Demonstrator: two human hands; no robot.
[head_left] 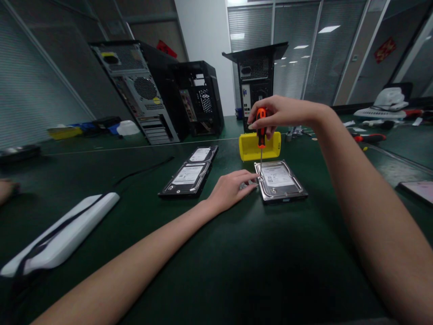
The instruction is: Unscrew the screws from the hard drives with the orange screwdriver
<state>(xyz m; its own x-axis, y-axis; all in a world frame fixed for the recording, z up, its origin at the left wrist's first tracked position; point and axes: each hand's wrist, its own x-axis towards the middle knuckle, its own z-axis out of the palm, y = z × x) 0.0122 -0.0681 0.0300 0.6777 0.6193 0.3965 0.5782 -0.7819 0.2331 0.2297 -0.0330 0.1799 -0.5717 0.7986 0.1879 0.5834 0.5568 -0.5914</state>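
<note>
My right hand (270, 115) is closed around the orange and black handle of a screwdriver (261, 128), held upright. Its thin shaft points down to the left edge of a hard drive (279, 178) lying label up on the green table. Beside that same edge, my left hand (233, 186) rests low with its fingers stretched out, the fingertips touching the drive near the screwdriver tip. Whether a screw sits under the tip is too small to tell. Just behind the drive stands a yellow tray (248, 148), partly hidden by my right hand and the screwdriver.
Two more hard drives (187, 175) lie left of my left hand. Computer cases (145, 90) stand at the back. A white object with a black strap (67, 230) is at front left. Another person's hand (6, 189) shows at the left edge. Tools (370, 137) lie at right.
</note>
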